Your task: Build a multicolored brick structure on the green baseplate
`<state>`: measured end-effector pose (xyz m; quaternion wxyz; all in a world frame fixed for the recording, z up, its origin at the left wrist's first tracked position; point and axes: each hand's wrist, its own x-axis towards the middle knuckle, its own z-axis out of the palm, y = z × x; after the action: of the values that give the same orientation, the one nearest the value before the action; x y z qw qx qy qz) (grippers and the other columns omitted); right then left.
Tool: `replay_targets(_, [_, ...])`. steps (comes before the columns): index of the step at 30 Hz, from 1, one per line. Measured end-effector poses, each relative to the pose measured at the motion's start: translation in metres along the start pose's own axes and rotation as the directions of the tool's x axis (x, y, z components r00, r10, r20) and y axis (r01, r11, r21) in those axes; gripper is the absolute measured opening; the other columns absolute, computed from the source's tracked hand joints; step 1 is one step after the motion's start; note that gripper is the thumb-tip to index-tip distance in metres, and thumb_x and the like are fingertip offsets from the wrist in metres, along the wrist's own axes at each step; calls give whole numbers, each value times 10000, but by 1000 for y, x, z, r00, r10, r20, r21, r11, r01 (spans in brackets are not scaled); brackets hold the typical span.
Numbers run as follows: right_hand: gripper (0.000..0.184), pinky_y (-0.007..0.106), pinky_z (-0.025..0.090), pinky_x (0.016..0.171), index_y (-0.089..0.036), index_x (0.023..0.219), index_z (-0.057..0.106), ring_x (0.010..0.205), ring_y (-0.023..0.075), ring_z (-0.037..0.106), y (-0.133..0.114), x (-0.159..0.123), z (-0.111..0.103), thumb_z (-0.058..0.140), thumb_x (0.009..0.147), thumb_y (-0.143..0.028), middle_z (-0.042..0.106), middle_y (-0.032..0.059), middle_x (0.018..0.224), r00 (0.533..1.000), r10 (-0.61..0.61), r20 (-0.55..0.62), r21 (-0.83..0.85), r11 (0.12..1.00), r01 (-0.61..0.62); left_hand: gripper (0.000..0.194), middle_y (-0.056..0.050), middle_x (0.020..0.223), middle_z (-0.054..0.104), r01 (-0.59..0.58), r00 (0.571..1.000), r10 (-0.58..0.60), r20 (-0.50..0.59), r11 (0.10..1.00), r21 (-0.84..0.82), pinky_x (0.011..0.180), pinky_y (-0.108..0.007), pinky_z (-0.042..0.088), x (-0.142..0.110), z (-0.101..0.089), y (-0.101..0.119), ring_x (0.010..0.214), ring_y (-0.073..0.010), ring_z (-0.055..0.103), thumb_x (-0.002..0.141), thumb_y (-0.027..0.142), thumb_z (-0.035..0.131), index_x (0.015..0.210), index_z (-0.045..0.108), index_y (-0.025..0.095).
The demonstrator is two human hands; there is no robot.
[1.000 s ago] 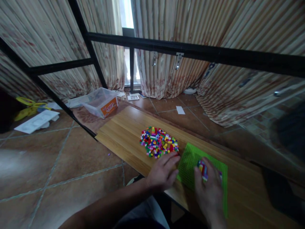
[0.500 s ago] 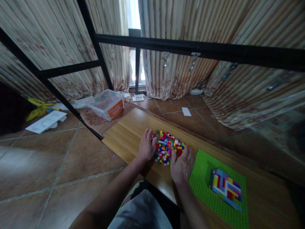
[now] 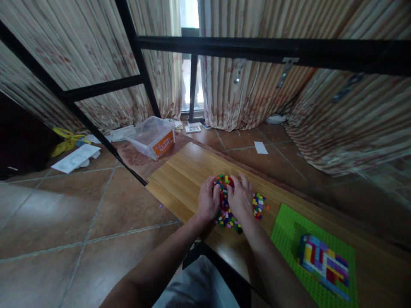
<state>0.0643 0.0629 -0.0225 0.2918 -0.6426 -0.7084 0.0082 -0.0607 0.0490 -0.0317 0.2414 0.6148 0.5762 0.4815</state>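
A heap of small multicoloured toy bricks (image 3: 227,219) lies on the wooden tabletop. My left hand (image 3: 208,200) cups the heap's left side, thumb apart from the curved fingers. Over its middle rests my right hand (image 3: 241,199), fingers spread and touching bricks, hiding part of the heap. Some bricks show to the right of that hand, with an orange one a little apart. Farther right, a green studded baseplate (image 3: 285,226) carries a low block built of coloured bricks (image 3: 326,261). Neither hand touches the plate.
The narrow wooden table (image 3: 180,171) runs from centre to lower right. Behind its left end, a clear plastic box (image 3: 144,139) with an orange label stands on the floor. A black metal frame (image 3: 224,45) crosses in front of striped curtains (image 3: 257,98). White packaging (image 3: 77,158) lies at left.
My right hand has moved from the heap's right edge onto its middle, closer to my left hand. Bricks now show right of it. The whole view has shifted slightly.
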Motion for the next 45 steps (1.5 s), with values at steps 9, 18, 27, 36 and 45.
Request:
replay_targets(9, [257, 454, 400, 989, -205, 987, 722, 1103, 251, 520, 6, 0, -10, 500, 909, -307, 633, 111, 1136, 997, 57, -51, 262, 964, -42, 350, -130, 1264, 609, 7, 1000, -8, -20, 1000, -25, 1067, -444, 417, 2, 1, -4, 1225, -230, 537, 969, 342, 401, 1228, 562, 170])
replay_targets(18, [305, 391, 524, 850, -204, 1030, 703, 900, 191, 667, -4, -50, -55, 628, 841, -431, 727, 58, 1012, 891, 450, 53, 855, 441, -273, 394, -102, 1212, 629, 105, 994, -92, 60, 949, -298, 1018, -382, 430, -23, -14, 44, 1143, -222, 572, 944, 436, 474, 1227, 577, 183])
replay_targets(27, [293, 360, 551, 796, -215, 1106, 692, 885, 191, 664, -11, -79, -92, 613, 870, -369, 707, 76, 1037, 900, 431, -59, 816, 541, -205, 360, 16, 682, 623, 638, 765, -251, 593, 417, -647, 619, -195, 470, -30, -9, 112, 606, -76, 577, 671, 432, 808, 811, 659, 135])
replay_targets(36, [239, 336, 544, 822, -279, 1116, 694, 950, 174, 653, 7, -100, -125, 570, 912, -291, 679, 45, 1025, 965, 201, -165, 614, 787, -59, 360, -11, 634, 636, 713, 634, -164, 756, 502, -489, 582, -215, 475, -40, -8, 114, 566, -80, 563, 641, 420, 831, 763, 701, 107])
replay_targets(45, [235, 335, 547, 765, -251, 1071, 713, 896, 174, 640, 7, -125, -110, 541, 920, -307, 662, 58, 971, 874, 426, -234, 657, 731, -181, 356, -5, 618, 615, 705, 634, -198, 748, 547, -452, 563, -223, 480, -59, 12, 121, 566, -88, 554, 627, 424, 825, 713, 688, 107])
